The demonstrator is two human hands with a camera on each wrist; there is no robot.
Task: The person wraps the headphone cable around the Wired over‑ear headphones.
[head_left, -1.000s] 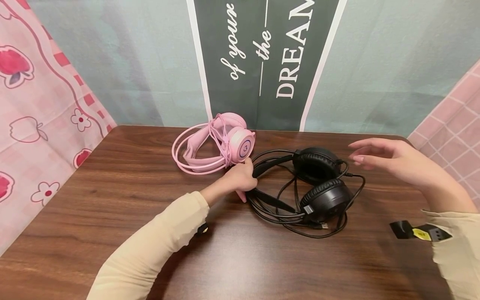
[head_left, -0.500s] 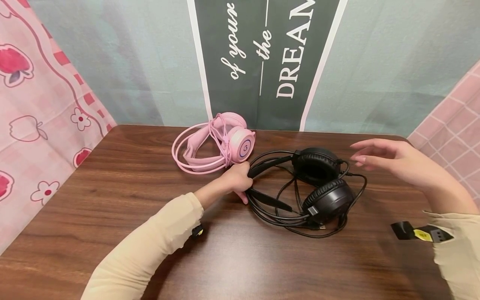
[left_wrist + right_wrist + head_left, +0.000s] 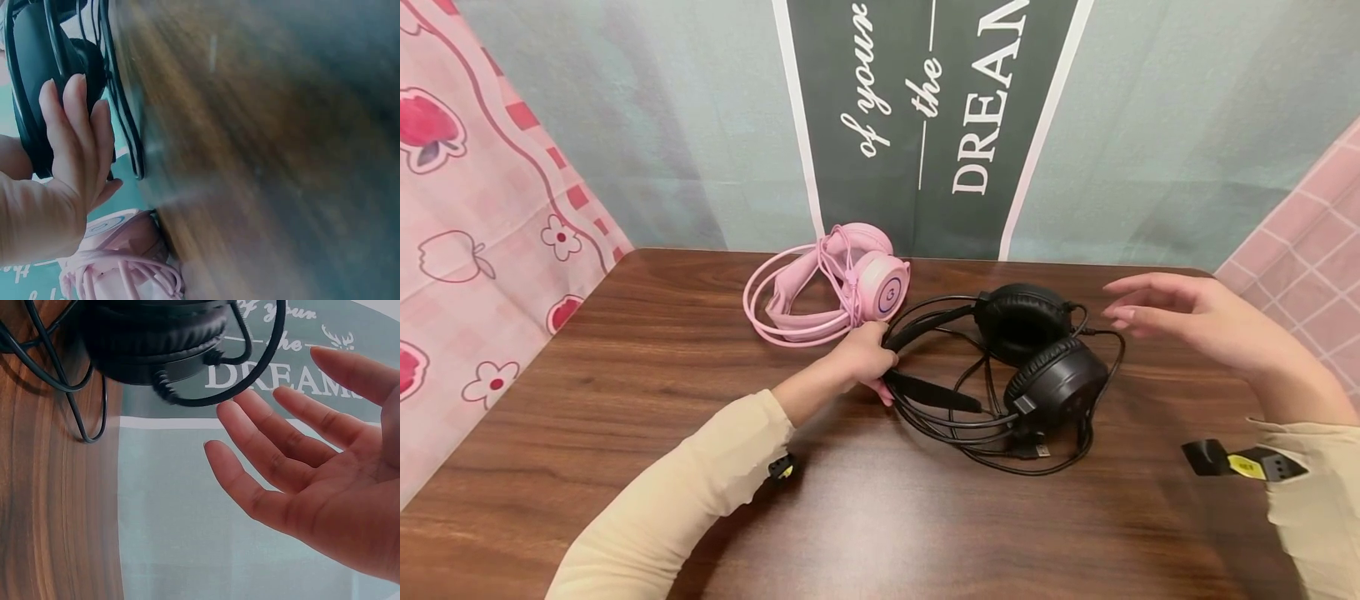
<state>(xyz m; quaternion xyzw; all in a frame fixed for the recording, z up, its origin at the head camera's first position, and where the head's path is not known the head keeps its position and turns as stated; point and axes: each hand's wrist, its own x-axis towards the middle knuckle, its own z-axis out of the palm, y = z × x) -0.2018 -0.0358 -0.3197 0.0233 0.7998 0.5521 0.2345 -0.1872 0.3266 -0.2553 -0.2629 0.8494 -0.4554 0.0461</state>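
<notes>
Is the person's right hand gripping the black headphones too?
No, the right hand is beside the black headphones, its fingers spread and closed around nothing.

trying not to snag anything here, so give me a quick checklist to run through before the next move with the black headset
1. Left hand has the black headset: ok, it grips the headband.
2. Right hand is free: ok, its fingers hold nothing, beside the earcups.
3. Black cable is gathered: not ok, loose loops spread around the headset.
4. USB plug is secured: not ok, it sticks out loose near the closer earcup.
5. Pink cable is bundled: ok, it is gathered by the pink headset's earcups.
6. Left hand is clear of the pink headset: cannot tell, they overlap in the head view.
</notes>
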